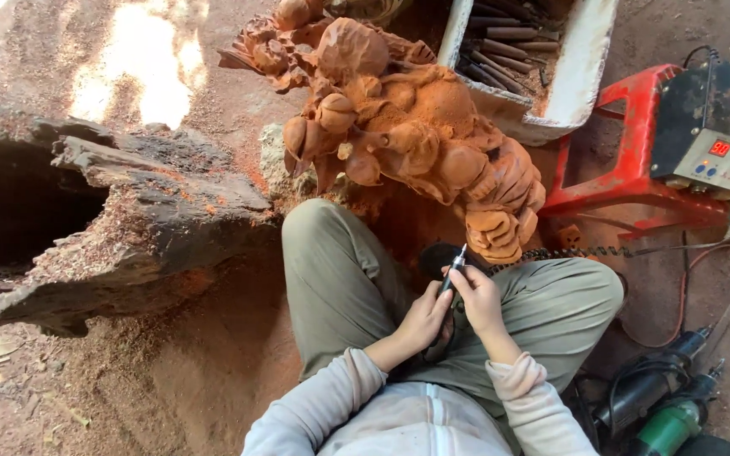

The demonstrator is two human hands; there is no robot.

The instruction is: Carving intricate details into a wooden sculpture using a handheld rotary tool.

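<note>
A reddish-brown carved wood sculpture with rounded, fruit-like lumps stands on the ground just beyond my knees. Over my lap, both hands hold a slim rotary carving handpiece with its tip pointing up toward the sculpture's lower right part. My left hand wraps the lower body of the tool. My right hand pinches it nearer the tip. A coiled black cable runs from the tool to the right.
A large hollow rotted log lies at the left. A white tray of carving bits sits behind the sculpture. A control box with a red display rests on a red stool. Power tools lie at lower right.
</note>
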